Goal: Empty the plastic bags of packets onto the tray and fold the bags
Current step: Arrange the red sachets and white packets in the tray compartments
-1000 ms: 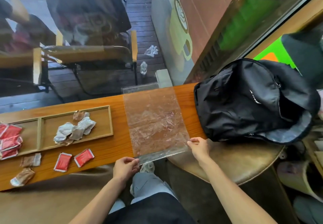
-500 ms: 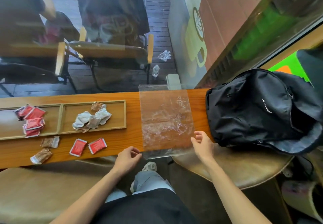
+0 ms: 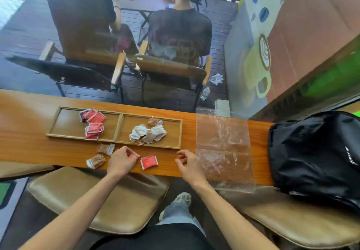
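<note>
counter (image 3: 29, 148): glossy varnished wood | tray (image 3: 116, 128): matt pale wood | bag (image 3: 222, 148): clear crinkled plastic | red packets (image 3: 149, 162): shiny foil-like | backpack (image 3: 315, 156): black matt cloth | stool seats (image 3: 93, 201): smooth, faintly glossy

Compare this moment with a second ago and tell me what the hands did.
Both hands let go of the plastic bag. The left hand moved left and now pinches a red packet on the counter; the right hand hovers empty beside the bag. The bag still lies flat, and the tray keeps its packets.

Left hand (image 3: 120, 162) pinches a red packet (image 3: 134, 155) beside the tray (image 3: 115, 127).
</note>
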